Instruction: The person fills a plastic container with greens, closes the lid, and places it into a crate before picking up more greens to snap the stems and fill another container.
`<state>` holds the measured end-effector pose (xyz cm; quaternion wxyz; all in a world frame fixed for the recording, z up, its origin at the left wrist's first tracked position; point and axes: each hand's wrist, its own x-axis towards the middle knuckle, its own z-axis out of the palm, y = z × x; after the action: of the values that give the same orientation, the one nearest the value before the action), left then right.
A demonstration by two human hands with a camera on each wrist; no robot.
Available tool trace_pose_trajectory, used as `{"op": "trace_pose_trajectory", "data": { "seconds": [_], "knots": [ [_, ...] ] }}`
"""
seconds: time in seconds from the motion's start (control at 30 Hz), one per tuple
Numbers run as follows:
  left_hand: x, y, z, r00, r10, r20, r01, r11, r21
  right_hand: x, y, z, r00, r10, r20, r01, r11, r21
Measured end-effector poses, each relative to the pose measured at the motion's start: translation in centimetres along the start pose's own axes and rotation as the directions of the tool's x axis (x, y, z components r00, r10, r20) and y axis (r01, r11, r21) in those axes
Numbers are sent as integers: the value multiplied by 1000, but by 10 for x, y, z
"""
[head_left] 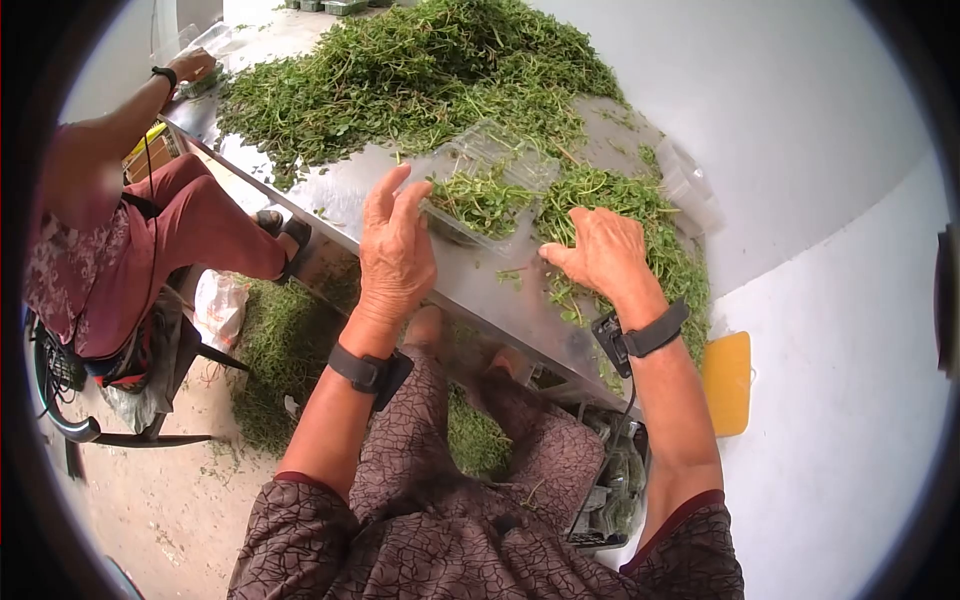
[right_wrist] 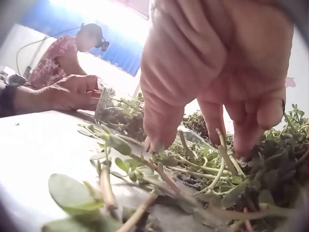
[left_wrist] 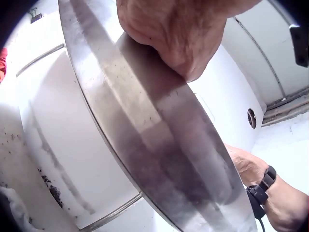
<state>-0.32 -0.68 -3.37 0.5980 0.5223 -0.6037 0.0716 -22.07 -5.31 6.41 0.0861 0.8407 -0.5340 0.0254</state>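
Note:
A clear plastic container with green leafy stems in it lies on the metal table, its lid tilted back. At its near left edge is my left hand; in the right wrist view the left hand holds the container's side with its fingers. My right hand is over the loose greens right of the container. Seen by the right wrist camera, the right hand points down into the stems, thumb and fingers apart. The left wrist view hides the left fingertips.
A large heap of greens covers the table's far side. Clear stacked containers stand at the right edge beside the wall. Another person sits at the left. Below are greens on the floor, a crate and a yellow board.

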Motion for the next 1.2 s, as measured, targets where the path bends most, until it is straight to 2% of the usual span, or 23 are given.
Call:
{"op": "trace_pose_trajectory", "data": {
  "seconds": [0.03, 0.27, 0.33, 0.4, 0.47, 0.5, 0.57, 0.6, 0.67, 0.73, 0.8, 0.87, 0.93, 0.97, 1.03, 1.07, 1.17, 1.2],
  "knots": [
    [0, 1, 0, 1000, 1, -1, -1, 1000, -1, 0, 2, 4, 999, 5, -43, -5, 1000, -10],
    [1, -2, 0, 1000, 23, -13, -23, 1000, 8, 7, 24, 22, 994, -49, -99, 39, 995, -96],
    [1, -3, 0, 1000, 18, -12, -19, 1000, -3, -1, 25, 18, 955, -38, -295, 55, 997, 52],
    [1, -4, 0, 999, 29, -15, -29, 1000, 7, -7, 32, 5, 960, 14, -279, 13, 995, 97],
    [0, -4, 0, 1000, 20, -18, -20, 1000, -14, -15, 35, -11, 925, 239, -295, -141, 938, 316],
    [-1, -4, 0, 1000, 10, -15, -11, 999, -36, -18, 44, -13, 925, 235, -298, -137, 939, 316],
    [-1, -4, 0, 999, 23, -25, -24, 999, -23, -21, 59, -18, 894, 389, -223, -141, 715, 685],
    [0, -4, 0, 999, 36, -31, -36, 999, -12, -23, 54, -26, 894, 386, -226, -135, 716, 685],
    [-2, -4, -1, 999, 36, -26, -37, 998, -41, -31, 40, -58, 875, 461, -147, -93, 458, 884],
    [-2, -5, -1, 999, 38, -17, -39, 997, -70, -31, 27, -73, 871, 471, -139, -85, 425, 901],
    [-2, -5, -1, 998, 63, -26, -66, 991, -120, -27, 11, -81, 878, 457, -141, 11, 276, 961],
    [-1, -4, -2, 998, 58, -20, -60, 990, -128, -18, -5, -78, 894, 422, -149, 48, 241, 969],
    [-1, -3, -3, 999, 52, -12, -53, 989, -136, -7, -21, -67, 936, 331, -117, 74, 139, 987],
    [-1, -3, -4, 999, 38, -1, -38, 988, -149, -5, -28, -62, 937, 329, -117, 75, 136, 988],
    [0, -4, -4, 1000, 26, 10, -24, 987, -156, -3, -38, -52, 976, 204, 77, -104, 126, 987],
    [0, -6, -3, 999, 35, 14, -33, 989, -145, -3, -37, -48, 977, 200, 77, -104, 125, 987],
    [-1, -7, -5, 999, 35, 21, -32, 992, -126, -8, -24, -40, 949, 316, 5, -98, 278, 956],
    [-1, -5, -4, 999, 33, 25, -30, 992, -123, -12, -17, -39, 946, 323, 8, -104, 279, 955]
  ]
}}
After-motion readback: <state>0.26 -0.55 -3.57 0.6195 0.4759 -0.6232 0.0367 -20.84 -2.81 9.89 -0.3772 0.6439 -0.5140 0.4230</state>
